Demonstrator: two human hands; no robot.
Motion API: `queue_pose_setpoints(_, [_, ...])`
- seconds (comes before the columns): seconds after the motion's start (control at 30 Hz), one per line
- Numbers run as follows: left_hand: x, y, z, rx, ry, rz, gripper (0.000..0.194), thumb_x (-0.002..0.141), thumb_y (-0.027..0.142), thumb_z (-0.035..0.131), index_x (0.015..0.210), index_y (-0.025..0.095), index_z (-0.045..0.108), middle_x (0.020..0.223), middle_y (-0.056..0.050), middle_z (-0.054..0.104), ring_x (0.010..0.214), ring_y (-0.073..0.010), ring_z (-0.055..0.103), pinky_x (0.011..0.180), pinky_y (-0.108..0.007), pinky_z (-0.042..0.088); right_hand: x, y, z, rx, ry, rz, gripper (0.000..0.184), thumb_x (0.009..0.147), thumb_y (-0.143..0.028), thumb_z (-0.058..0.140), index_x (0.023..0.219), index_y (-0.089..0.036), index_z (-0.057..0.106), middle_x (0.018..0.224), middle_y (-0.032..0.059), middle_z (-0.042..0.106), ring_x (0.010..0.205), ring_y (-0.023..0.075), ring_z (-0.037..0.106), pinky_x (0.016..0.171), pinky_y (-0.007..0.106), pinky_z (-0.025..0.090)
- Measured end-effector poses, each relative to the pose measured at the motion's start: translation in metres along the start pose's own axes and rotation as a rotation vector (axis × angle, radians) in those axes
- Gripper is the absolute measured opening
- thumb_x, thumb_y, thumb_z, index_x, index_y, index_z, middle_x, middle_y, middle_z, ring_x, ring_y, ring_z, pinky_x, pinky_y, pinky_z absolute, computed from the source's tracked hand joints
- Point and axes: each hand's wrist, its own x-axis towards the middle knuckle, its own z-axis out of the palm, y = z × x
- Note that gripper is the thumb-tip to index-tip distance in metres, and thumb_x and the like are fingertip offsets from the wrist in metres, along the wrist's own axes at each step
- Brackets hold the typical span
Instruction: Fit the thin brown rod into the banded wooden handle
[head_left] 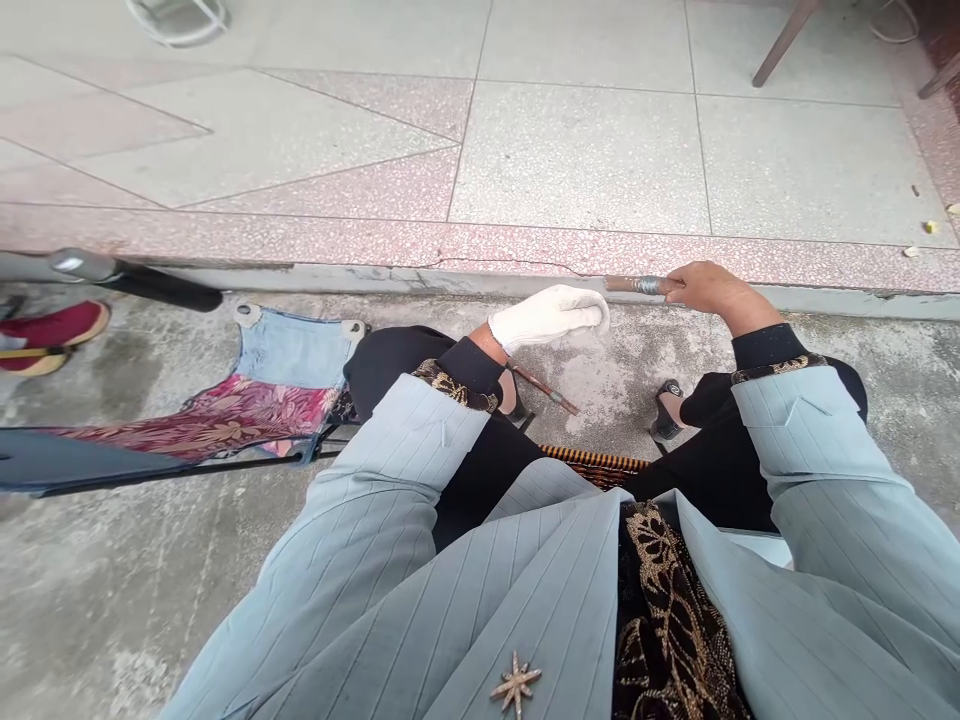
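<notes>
My left hand (pixel 551 317), in a white knitted glove, hangs above the concrete between my knees. Its fingers are curled together, and whatever they may hold is hidden. My bare right hand (pixel 709 287) is closed around the end of a short brown stick (pixel 624 284) bound with silvery wire. The stick points left towards the gloved hand, with a small gap between them. Below the glove, a second thin brown rod (pixel 551 390) with a pale band slants down to the right; its upper end is hidden behind my left wrist and leg.
A raised terrazzo step (pixel 525 240) runs across in front of me. To the left stands a folding chair (pixel 262 410) with patterned fabric, beside a black handle (pixel 165 285) and another person's red shoe (pixel 60 330). A chair leg (pixel 784 45) is at the upper right.
</notes>
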Motion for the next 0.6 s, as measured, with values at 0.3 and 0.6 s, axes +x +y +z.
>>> queue_pose_setpoints(0.3, [0.014,-0.012,-0.016,-0.116,0.309,0.035,0.014,0.091,0.023,0.055,0.083,0.015,0.062,0.074,-0.001,0.063,0.054,-0.0058,0.041,0.056,-0.023,0.035,-0.014,-0.020,0.009,0.385,-0.753,-0.499,0.048,0.079,-0.044,0.078,0.118,-0.016,0.080,0.075,0.0001,0.066,0.067,0.0143,0.053,0.067,0.028,0.043])
queue_pose_setpoints(0.6, [0.022,-0.028,0.001,-0.086,0.253,-0.120,0.020,0.093,0.027,0.057,0.078,0.016,0.064,0.055,0.003,0.049,0.049,-0.0084,0.039,0.051,-0.023,0.030,-0.043,-0.002,-0.021,1.115,0.025,-0.521,0.049,0.075,-0.059,0.084,0.102,-0.019,0.076,0.081,0.0021,0.065,0.070,0.0150,0.056,0.065,0.031,0.051])
